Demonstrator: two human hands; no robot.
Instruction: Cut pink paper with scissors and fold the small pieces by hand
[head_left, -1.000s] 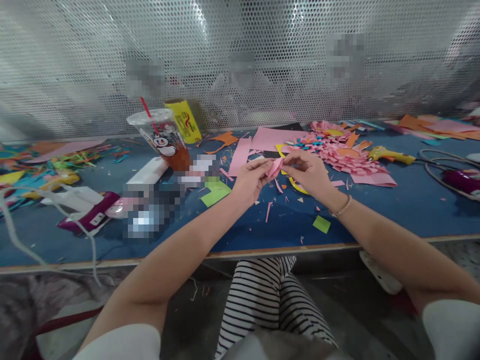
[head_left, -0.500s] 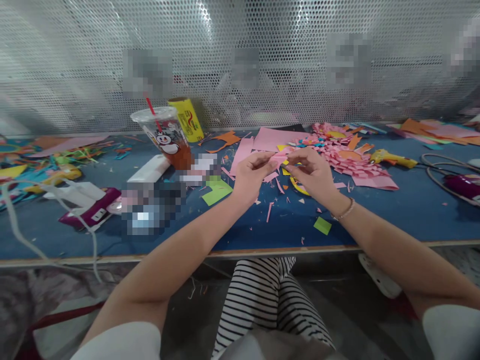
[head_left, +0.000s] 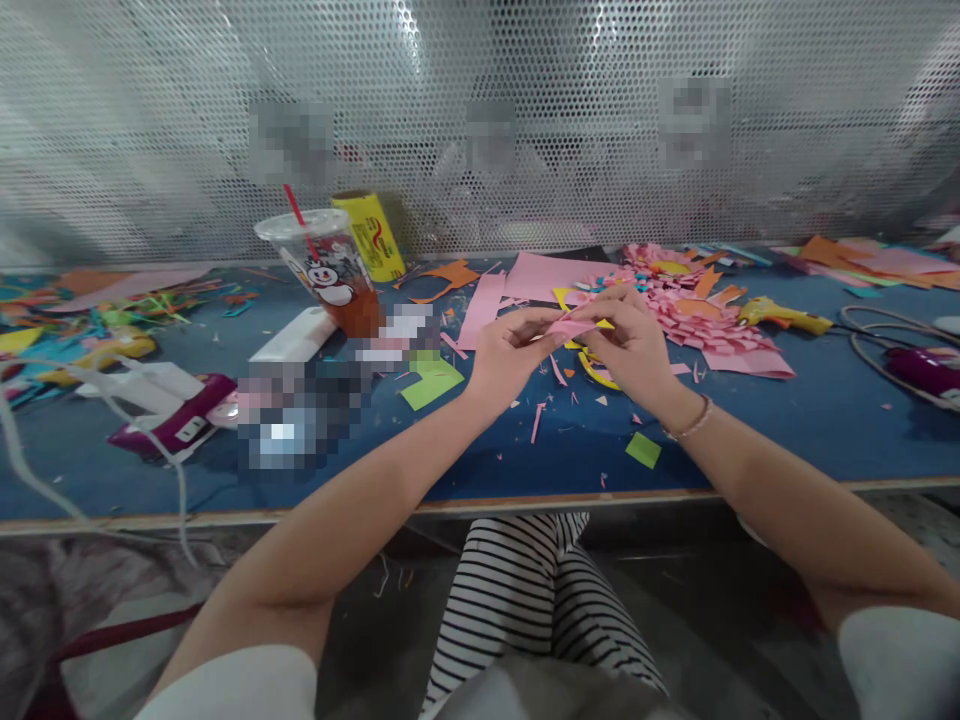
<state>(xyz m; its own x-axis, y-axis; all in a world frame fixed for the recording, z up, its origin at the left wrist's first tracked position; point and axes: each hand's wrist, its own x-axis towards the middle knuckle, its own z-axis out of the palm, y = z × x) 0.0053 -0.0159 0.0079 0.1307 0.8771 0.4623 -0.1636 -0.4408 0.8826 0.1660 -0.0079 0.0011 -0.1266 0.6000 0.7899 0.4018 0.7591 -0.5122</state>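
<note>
Holding pink paper (head_left: 571,328) mid-frame, pinched by left hand (head_left: 514,350) and right hand (head_left: 631,345), fingertips close together. Looks thin: could tear or crease crooked if pulled unevenly. If dropped, could get lost among pink scraps (head_left: 538,424) just below. Can't make out fold line behind fingers.

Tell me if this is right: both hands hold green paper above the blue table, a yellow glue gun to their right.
Wrong colour: the head view shows the held paper is pink, not green. The left hand and right hand do hold it above the blue table, a yellow glue gun to their right.
</note>
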